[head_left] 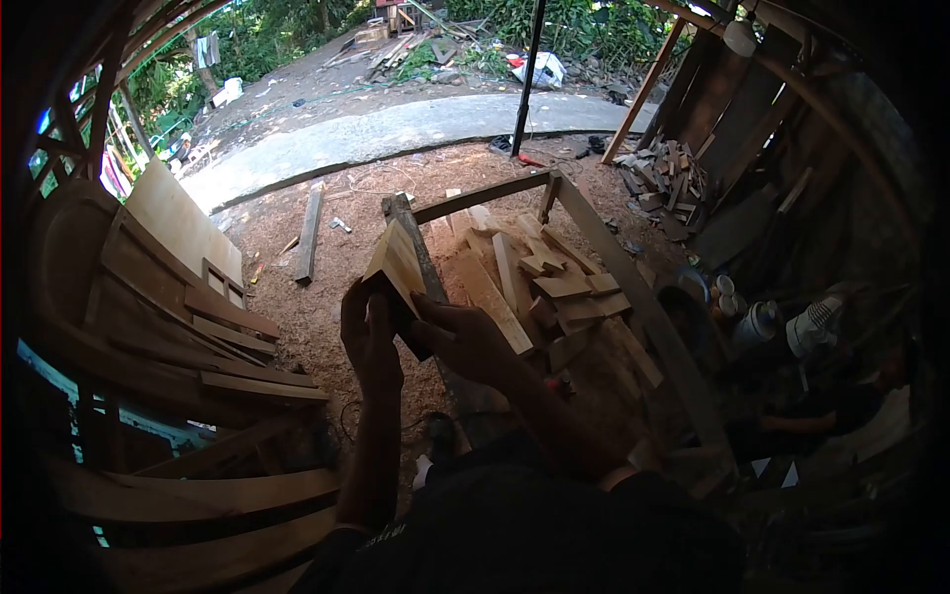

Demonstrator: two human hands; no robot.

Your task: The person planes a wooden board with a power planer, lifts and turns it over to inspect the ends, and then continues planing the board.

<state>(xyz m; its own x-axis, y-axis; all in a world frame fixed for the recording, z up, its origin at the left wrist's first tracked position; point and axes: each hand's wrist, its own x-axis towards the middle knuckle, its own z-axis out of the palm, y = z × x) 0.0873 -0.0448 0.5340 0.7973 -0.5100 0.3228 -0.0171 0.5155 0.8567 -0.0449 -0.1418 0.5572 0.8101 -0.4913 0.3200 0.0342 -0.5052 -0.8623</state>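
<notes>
Both hands hold a short wooden block [398, 257] up in front of my body. Its top face is pale and lit, while the side toward me is in dark shade. My left hand [372, 337] is closed on the block's left end, thumb up against the shaded side. On the right side, my right hand [463, 339] grips it with the fingers at its edge. Beneath the block runs a narrow dark beam [427, 259], part of a wooden frame. Just right of my right hand lies a pile of pale wood offcuts [564, 292].
Wooden panels and boards [148, 267] lean along the left. A loose plank [310, 233] lies on the shaving-covered ground. A frame rail [633, 287] slants down the right side. Scrap wood [673, 183] is heaped at the back right, near containers [757, 322]. A dark post [528, 79] stands ahead.
</notes>
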